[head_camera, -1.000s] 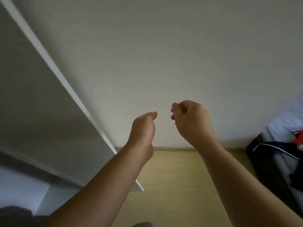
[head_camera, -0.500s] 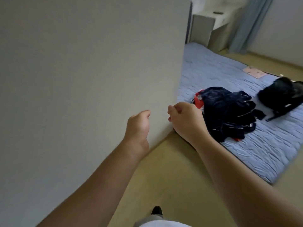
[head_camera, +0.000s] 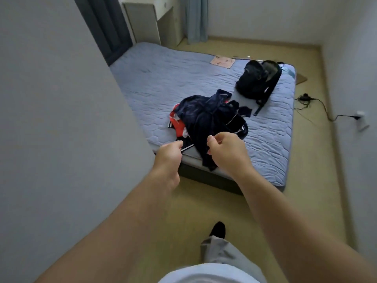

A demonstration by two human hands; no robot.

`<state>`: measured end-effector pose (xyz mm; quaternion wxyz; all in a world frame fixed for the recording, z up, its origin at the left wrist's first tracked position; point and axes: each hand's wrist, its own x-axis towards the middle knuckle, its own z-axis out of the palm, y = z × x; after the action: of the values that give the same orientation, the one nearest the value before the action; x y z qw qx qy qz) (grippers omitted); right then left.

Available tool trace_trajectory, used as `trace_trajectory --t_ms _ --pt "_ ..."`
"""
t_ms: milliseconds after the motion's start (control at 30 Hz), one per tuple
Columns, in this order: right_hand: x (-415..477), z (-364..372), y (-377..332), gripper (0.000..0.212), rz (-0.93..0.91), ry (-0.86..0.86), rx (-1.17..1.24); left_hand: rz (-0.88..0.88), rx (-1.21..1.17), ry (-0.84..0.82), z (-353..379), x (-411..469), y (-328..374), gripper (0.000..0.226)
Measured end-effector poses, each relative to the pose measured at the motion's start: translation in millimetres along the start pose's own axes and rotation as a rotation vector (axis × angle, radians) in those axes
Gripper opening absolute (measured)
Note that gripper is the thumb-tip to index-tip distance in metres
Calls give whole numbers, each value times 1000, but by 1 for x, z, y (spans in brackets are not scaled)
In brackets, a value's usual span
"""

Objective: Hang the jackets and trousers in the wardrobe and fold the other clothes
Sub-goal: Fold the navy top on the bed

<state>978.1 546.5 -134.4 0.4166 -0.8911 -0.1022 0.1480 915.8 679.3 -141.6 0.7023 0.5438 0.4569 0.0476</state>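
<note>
My left hand (head_camera: pixel 169 155) and my right hand (head_camera: pixel 227 153) are up in front of me, near each other but not touching. The fingers of both are curled in. My right thumb and first finger look pressed together. I cannot see anything in either hand.

The pile of clothes (head_camera: pixel 204 119) is past my fingertips, on the near corner of the bed (head_camera: pixel 163 82). It is mostly dark blue, with some red and white on the side past my left hand. One dark piece hangs over the bed edge, just behind my right hand. I think my hands are not touching it yet.

Here is what could go wrong. The clothes look all tangled up. If I grab the hanging piece and pull fast, the whole pile could slide off onto the floor (head_camera: pixel 204 205). The dark clothes also look the same, so I could mix up a jacket and trousers.

A backpack (head_camera: pixel 257 80) sits farther back, beyond my right hand. A big grey wall (head_camera: pixel 61 109) is close on the left of my left hand, and I could bump it.
</note>
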Motion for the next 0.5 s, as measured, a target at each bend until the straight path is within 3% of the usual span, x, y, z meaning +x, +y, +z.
trace_trajectory --t_ms 333,433,500 --pt "151 -14 50 27 258 -69 -5 -134 253 31 88 141 35 17" --pt "185 -11 68 25 335 -89 -4 -174 278 7 105 183 33 6" --pt "209 -5 85 27 390 -90 -4 -176 332 -34 116 218 26 17"
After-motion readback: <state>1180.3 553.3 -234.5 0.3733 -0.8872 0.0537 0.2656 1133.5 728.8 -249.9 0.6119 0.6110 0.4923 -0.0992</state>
